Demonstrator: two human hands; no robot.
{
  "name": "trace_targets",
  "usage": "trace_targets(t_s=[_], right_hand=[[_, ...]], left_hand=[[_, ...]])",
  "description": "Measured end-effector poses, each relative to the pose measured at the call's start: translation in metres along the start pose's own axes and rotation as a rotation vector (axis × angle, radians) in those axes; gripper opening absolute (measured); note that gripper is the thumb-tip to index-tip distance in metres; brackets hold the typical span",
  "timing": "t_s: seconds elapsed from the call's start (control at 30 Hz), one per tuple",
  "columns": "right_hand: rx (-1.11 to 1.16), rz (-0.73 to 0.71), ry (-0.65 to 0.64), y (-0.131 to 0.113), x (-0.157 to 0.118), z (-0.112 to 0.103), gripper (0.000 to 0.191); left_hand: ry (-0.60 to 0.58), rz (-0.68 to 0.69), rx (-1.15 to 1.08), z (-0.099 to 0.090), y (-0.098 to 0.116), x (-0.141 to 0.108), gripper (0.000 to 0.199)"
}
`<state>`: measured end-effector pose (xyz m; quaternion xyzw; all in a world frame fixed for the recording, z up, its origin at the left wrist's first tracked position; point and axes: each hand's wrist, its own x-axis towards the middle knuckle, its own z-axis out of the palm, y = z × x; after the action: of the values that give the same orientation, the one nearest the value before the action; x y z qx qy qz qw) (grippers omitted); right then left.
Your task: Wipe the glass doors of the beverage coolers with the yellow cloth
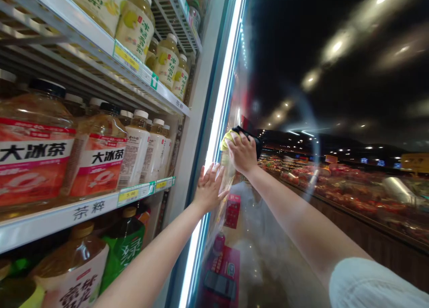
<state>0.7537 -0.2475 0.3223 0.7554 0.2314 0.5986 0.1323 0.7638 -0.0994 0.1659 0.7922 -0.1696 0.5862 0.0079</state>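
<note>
My right hand [242,154] presses a yellow cloth [226,141] against the glass door [258,236] of a drinks cooler. Something black bunches beside the cloth under my fingers; I cannot tell whether it is part of the cloth. Lower and to the left, my left hand [208,188] is open, its fingers spread by the lit strip [224,93] along the door's edge. It holds nothing. A phone-like dark rectangle [220,285] and red packs [232,210] show in or through the glass.
Cooler shelves on the left carry large iced tea bottles [97,160], pale yellow drink bottles [136,24] and a green-labelled bottle [124,245]. A white shelf edge [67,218] bears price tags. Right of the door, blurred store displays [345,187] stretch away under ceiling lights.
</note>
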Motion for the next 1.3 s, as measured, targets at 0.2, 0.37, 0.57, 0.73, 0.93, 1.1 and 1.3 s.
trace_targets(t_s=[0.2,0.37,0.57,0.73,0.93,1.1,1.3], right_hand=[[0.037,-0.150,-0.054,0.021,0.015,-0.010,0.040],[0.001,0.067,0.065,0.060,-0.009,-0.026,0.044],[-0.019,-0.055,0.016,0.064,-0.060,-0.026,0.041],[-0.024,-0.047,-0.057,0.097,-0.028,-0.050,0.042],[-0.103,0.240,0.053,0.130,-0.074,-0.066,0.045],[-0.089,0.060,-0.041,0.131,-0.090,-0.065,0.046],[-0.109,0.237,0.045,0.178,-0.076,-0.087,0.048]], left_hand=[[0.047,-0.004,-0.047,0.004,0.010,0.020,0.086],[0.054,0.019,-0.117,-0.003,0.026,0.046,0.083],[0.072,0.007,-0.184,-0.002,0.045,0.053,0.085],[0.079,0.003,-0.194,-0.003,0.069,0.061,0.084],[0.047,0.028,-0.193,-0.014,0.098,0.078,0.077],[0.050,0.046,-0.187,-0.017,0.120,0.094,0.075],[0.074,0.154,-0.181,-0.014,0.135,0.100,0.077]])
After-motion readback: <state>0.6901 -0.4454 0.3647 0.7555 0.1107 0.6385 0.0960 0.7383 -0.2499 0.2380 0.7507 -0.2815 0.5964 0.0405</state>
